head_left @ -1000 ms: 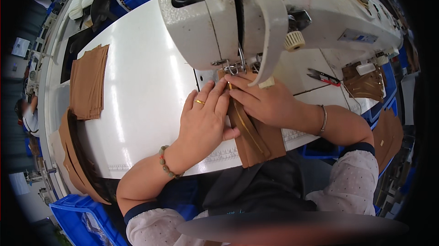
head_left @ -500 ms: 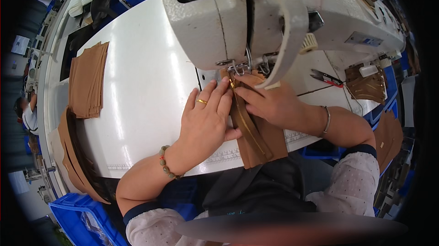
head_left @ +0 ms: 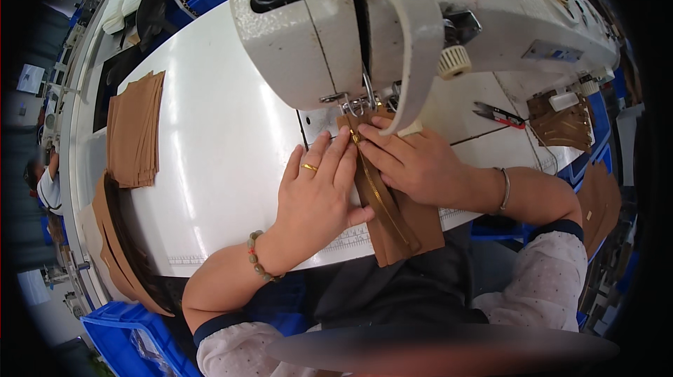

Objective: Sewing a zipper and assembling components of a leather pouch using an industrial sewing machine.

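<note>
Under the presser foot of a white sewing machine lies a brown fabric piece with a brown zipper along it. The zipper has gold teeth and a gold slider just in front of the foot. My left hand rests flat at the zipper's left edge, fingers stretched toward the foot and thumb out on the tape. My right hand lies on the fabric to the right, its fingertips beside the slider. Both hands press down rather than grip. The needle's tip cannot be made out.
A stack of brown pieces lies at left on the white table. Red-and-black thread snips and more brown pieces with zippers are at right. Blue bins stand below the table. Another person sits far left.
The view has shifted slightly, with the machine now farther left in the picture. Both hands stay on the zipper and fabric in nearly the same pose.
</note>
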`<state>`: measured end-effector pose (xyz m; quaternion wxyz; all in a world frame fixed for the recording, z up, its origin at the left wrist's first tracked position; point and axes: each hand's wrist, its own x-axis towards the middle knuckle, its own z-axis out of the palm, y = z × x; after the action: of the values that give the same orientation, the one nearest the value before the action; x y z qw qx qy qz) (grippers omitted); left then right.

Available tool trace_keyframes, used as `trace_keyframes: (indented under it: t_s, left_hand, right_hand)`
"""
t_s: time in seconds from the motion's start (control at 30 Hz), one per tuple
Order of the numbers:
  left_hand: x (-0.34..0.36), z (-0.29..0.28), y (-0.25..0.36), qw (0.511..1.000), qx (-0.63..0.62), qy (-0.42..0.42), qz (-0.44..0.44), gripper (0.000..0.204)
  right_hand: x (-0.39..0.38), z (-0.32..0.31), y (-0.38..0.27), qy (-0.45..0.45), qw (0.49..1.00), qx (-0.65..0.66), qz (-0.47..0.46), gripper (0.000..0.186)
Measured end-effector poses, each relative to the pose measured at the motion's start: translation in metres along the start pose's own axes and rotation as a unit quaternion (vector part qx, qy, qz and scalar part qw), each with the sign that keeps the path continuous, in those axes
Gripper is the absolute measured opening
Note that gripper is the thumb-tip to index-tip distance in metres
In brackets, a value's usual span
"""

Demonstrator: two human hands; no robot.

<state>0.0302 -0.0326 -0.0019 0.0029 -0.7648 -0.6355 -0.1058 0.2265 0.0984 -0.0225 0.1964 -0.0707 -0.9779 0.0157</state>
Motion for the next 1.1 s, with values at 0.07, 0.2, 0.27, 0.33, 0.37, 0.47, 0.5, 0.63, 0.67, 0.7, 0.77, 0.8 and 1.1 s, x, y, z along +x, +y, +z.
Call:
trace_keyframes:
  t_s: [0.07, 0.2, 0.27, 0.33, 0.37, 0.47, 0.5, 0.63, 0.67, 0.7, 0.77, 0.8, 1.1]
  left_hand:
    - [0.001, 0.000, -0.001, 1.000, 0.004, 0.001, -0.002, 0.095]
    - [0.002, 0.000, -0.003, 1.000, 0.006, 0.013, 0.000, 0.099]
    - [0.003, 0.000, -0.004, 1.000, 0.010, 0.016, 0.000, 0.100]
    - [0.003, 0.000, -0.005, 1.000, 0.007, 0.005, -0.002, 0.101]
    - [0.004, 0.000, -0.005, 1.000, 0.004, 0.013, 0.000, 0.101]
    - [0.005, 0.001, -0.006, 1.000, 0.008, 0.012, 0.000, 0.101]
    - [0.005, 0.001, -0.006, 1.000, 0.003, 0.011, 0.003, 0.101]
    - [0.010, 0.004, -0.010, 1.000, -0.007, 0.018, 0.020, 0.101]
    - [0.011, 0.005, -0.010, 1.000, -0.007, 0.018, 0.019, 0.101]
    - [0.012, 0.005, -0.011, 1.000, -0.003, 0.020, 0.020, 0.101]
    - [0.014, 0.006, -0.013, 1.000, 0.001, 0.022, 0.022, 0.102]
    - [0.015, 0.006, -0.013, 0.999, 0.001, 0.025, 0.022, 0.101]
    - [0.018, 0.005, -0.014, 0.999, -0.008, 0.027, 0.015, 0.099]
  right_hand:
    - [0.002, 0.001, 0.000, 0.007, 1.000, -0.008, 0.005, 0.057]
    - [0.007, 0.004, -0.002, 0.022, 1.000, -0.001, 0.016, 0.048]
    - [0.008, 0.005, -0.002, 0.052, 0.998, -0.001, 0.021, 0.037]
    - [0.007, 0.005, -0.002, 0.047, 0.999, -0.007, 0.020, 0.037]
    - [0.006, 0.004, -0.002, 0.050, 0.999, -0.007, 0.020, 0.037]
    - [0.003, 0.002, -0.001, -0.024, 0.999, -0.004, 0.022, 0.062]
    - [0.003, 0.002, -0.002, 0.001, 1.000, -0.011, 0.028, 0.049]
    - [0.001, 0.003, -0.001, 0.014, 0.998, -0.023, 0.048, 0.038]
    - [0.001, 0.004, -0.001, 0.010, 0.999, -0.023, 0.044, 0.038]
    - [0.001, 0.005, 0.000, 0.007, 0.998, -0.022, 0.050, 0.038]
    - [0.002, 0.006, 0.002, 0.003, 0.998, -0.019, 0.056, 0.038]
    - [0.002, 0.007, 0.004, 0.005, 0.998, -0.020, 0.057, 0.037]
    - [0.004, 0.009, 0.008, 0.037, 0.998, -0.001, 0.060, 0.031]
